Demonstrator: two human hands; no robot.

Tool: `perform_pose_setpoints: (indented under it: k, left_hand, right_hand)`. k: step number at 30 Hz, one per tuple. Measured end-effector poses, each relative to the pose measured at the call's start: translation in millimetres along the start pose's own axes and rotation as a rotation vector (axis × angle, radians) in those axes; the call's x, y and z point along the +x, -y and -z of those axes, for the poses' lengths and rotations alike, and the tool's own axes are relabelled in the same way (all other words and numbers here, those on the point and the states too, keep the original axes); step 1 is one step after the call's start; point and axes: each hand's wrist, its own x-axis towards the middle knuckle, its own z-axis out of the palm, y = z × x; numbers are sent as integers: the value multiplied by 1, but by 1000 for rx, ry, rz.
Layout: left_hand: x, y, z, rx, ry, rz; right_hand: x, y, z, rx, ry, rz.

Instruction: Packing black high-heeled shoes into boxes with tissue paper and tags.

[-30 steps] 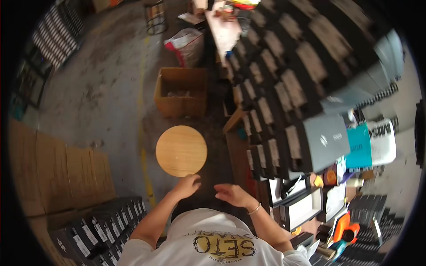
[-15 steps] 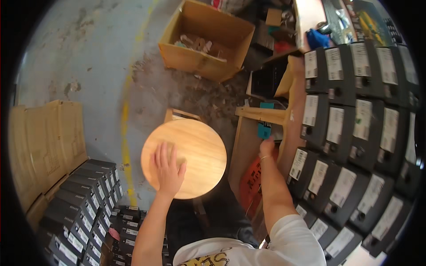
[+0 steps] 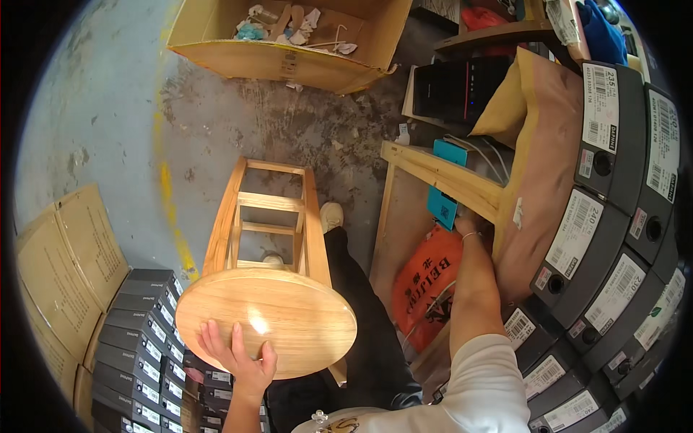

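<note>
Flanking wooden stool (image 3: 267, 317): black boxes (image 3: 144, 317), orange bag (image 3: 426, 285), cardboard box (image 3: 289, 43)

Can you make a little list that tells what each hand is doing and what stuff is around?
Left hand: flat on the near rim of the round wooden stool seat, fingers spread
Right hand: reaching under the wooden table rail, by a teal card; fingers hidden
Right side: stacked black shoeboxes
Floor: open cardboard box, orange plastic bag
</note>
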Motion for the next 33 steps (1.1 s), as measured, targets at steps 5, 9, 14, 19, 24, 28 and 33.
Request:
perform_pose_setpoints:
  k: [5,9,14,19,24,28,33]
  left_hand:
    - [-1,-2,-1,4,-24,-15]
    - [-2,1,-3,9,-58,-6]
    - [-3,5,-3,6,-101,-1]
    - [0,5,1,-5,-130,-42]
    - [-4,6,-4,41,-124,-32]
    - [-10,16,21,-210,51,-130]
    - [-81,-27,83,-673,1051,41]
  right_hand:
    - [-20,22,15,284,-194,-187]
    - [-37,18,35,403,-260,-283]
    - [-49,11,33,475,-375,-306]
    - [-91,33,-10,505,-373,-430]
    - [-244,78,-17,801,-357,-226]
    - [-394,29,-33,501,-241,339]
    - [-573,-35,55,1053,-81,613]
